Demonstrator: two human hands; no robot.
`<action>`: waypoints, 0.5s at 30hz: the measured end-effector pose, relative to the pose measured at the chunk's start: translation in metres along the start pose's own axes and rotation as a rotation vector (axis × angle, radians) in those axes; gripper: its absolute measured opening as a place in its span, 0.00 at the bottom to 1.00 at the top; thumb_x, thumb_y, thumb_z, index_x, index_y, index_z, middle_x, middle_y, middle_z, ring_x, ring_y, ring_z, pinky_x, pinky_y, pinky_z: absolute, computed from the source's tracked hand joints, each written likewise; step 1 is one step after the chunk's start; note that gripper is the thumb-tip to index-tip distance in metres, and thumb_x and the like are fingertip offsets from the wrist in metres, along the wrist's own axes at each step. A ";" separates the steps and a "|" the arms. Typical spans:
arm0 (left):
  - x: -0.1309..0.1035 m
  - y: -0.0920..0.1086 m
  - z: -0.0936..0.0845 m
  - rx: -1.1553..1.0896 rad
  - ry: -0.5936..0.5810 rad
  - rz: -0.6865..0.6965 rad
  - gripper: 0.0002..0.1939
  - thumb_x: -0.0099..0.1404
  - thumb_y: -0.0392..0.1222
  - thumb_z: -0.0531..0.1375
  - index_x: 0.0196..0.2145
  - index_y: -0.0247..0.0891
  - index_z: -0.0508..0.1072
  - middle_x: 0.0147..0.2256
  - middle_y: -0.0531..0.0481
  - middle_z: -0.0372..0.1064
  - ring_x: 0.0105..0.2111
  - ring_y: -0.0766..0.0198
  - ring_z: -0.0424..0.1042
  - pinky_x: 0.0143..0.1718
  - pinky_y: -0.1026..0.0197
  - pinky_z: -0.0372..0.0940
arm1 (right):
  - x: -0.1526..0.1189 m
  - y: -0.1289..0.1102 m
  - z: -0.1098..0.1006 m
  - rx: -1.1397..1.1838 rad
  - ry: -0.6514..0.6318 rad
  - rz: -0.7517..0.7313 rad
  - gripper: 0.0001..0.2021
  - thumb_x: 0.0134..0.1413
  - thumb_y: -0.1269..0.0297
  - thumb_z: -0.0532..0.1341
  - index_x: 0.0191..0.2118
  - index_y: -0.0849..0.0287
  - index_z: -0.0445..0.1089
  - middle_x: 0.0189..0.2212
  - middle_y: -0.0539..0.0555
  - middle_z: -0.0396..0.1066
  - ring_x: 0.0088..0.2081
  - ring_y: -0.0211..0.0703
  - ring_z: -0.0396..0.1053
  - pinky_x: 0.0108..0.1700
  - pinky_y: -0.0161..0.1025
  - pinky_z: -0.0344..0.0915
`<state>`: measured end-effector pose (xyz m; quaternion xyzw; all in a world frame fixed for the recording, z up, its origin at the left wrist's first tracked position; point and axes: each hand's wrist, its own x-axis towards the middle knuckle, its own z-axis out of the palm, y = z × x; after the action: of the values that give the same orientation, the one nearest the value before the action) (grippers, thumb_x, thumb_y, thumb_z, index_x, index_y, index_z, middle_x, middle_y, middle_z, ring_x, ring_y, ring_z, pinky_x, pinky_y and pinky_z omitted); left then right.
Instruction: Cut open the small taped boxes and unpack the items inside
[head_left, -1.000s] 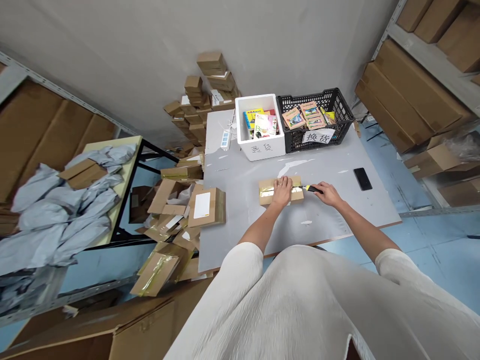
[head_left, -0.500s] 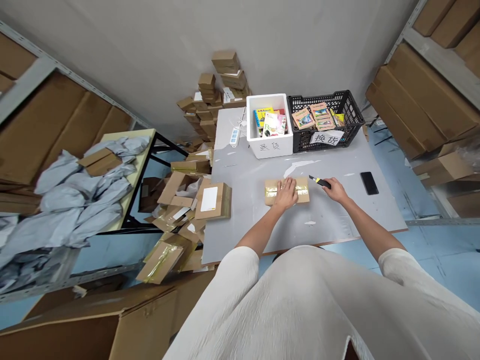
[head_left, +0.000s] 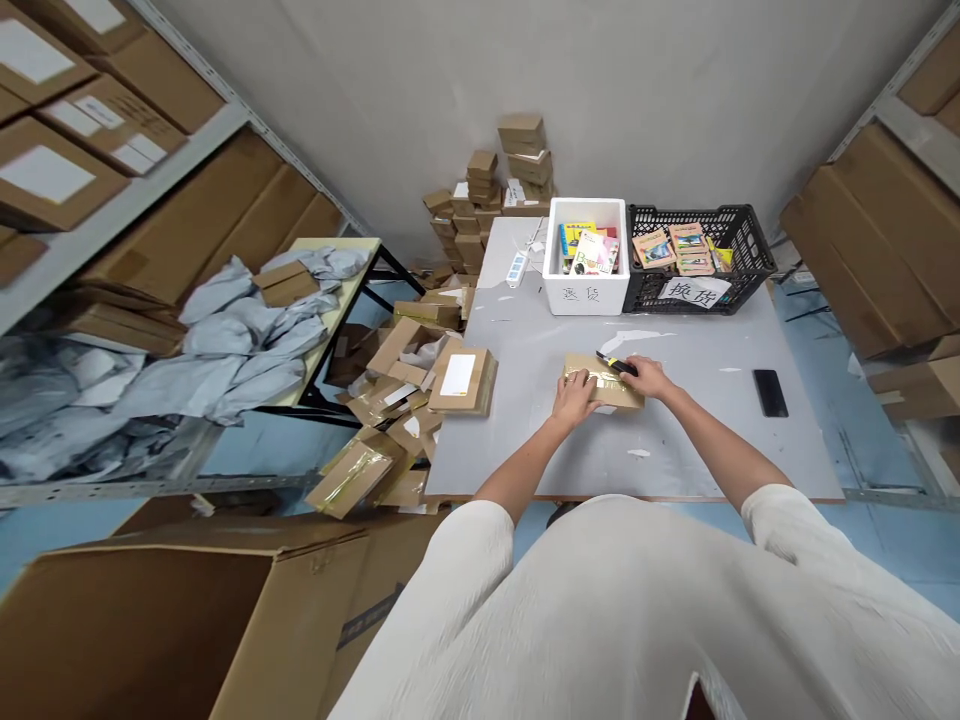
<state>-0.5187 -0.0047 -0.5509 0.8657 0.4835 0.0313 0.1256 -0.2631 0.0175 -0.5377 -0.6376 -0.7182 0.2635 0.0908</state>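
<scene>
A small cardboard box (head_left: 619,390) with shiny tape along its top lies on the grey table (head_left: 517,450), slightly tilted. My left hand (head_left: 575,398) grips its left end, the fingers over the top and near side. A black and yellow utility knife (head_left: 616,364) is in my right hand (head_left: 646,377), which rests at the box's right far corner. The knife lies above the box top, its tip pointing to the far left. Whether the blade touches the tape cannot be made out.
A white bin of books (head_left: 586,295) and a black crate (head_left: 701,300) stand at the table's back. A phone (head_left: 770,393) lies right, a labelled box (head_left: 463,380) left. Boxes (head_left: 360,475) are heaped beside the table; grey bags (head_left: 225,340) lie further left.
My left hand has moved from the box's top to its left end. The knife in my right hand has come over the box, which is now turned and tilted. The view has shifted left.
</scene>
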 end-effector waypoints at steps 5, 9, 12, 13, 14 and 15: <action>0.003 -0.011 -0.002 -0.023 -0.073 -0.136 0.26 0.78 0.56 0.60 0.67 0.45 0.67 0.58 0.37 0.75 0.57 0.43 0.73 0.59 0.47 0.64 | -0.016 0.000 -0.004 0.001 0.015 0.117 0.18 0.69 0.53 0.59 0.55 0.56 0.77 0.55 0.61 0.80 0.55 0.59 0.75 0.55 0.47 0.67; 0.007 -0.022 -0.005 -0.124 -0.149 -0.184 0.21 0.81 0.46 0.54 0.68 0.46 0.66 0.56 0.42 0.78 0.52 0.47 0.78 0.53 0.51 0.67 | -0.031 0.001 -0.001 0.091 0.040 0.195 0.18 0.70 0.52 0.59 0.57 0.56 0.75 0.54 0.61 0.81 0.52 0.58 0.77 0.48 0.43 0.69; 0.010 -0.022 -0.009 -0.158 -0.131 -0.163 0.19 0.81 0.44 0.51 0.65 0.44 0.68 0.58 0.41 0.77 0.54 0.48 0.77 0.55 0.52 0.67 | -0.040 -0.004 0.012 0.158 0.081 0.222 0.18 0.69 0.51 0.59 0.57 0.55 0.73 0.53 0.60 0.81 0.51 0.58 0.78 0.49 0.45 0.71; 0.012 -0.020 -0.009 -0.164 -0.120 -0.163 0.19 0.81 0.44 0.50 0.65 0.44 0.68 0.58 0.40 0.76 0.55 0.48 0.76 0.57 0.51 0.66 | -0.042 -0.006 0.018 0.193 0.091 0.216 0.18 0.69 0.50 0.59 0.56 0.54 0.73 0.53 0.59 0.81 0.50 0.57 0.78 0.50 0.46 0.72; 0.014 -0.016 -0.010 -0.171 -0.111 -0.171 0.20 0.81 0.46 0.50 0.65 0.43 0.68 0.60 0.39 0.74 0.57 0.47 0.75 0.59 0.51 0.66 | -0.043 -0.008 0.025 0.237 0.099 0.205 0.18 0.68 0.50 0.59 0.55 0.54 0.73 0.53 0.59 0.81 0.49 0.56 0.78 0.50 0.46 0.72; 0.017 -0.011 -0.010 -0.178 -0.106 -0.190 0.22 0.80 0.50 0.51 0.66 0.43 0.67 0.62 0.37 0.73 0.60 0.46 0.74 0.61 0.49 0.65 | -0.044 -0.009 0.031 0.289 0.105 0.193 0.17 0.68 0.50 0.59 0.54 0.54 0.72 0.52 0.58 0.81 0.48 0.55 0.79 0.51 0.47 0.73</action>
<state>-0.5206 0.0170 -0.5454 0.8019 0.5513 0.0161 0.2298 -0.2778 -0.0330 -0.5500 -0.6967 -0.6026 0.3379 0.1931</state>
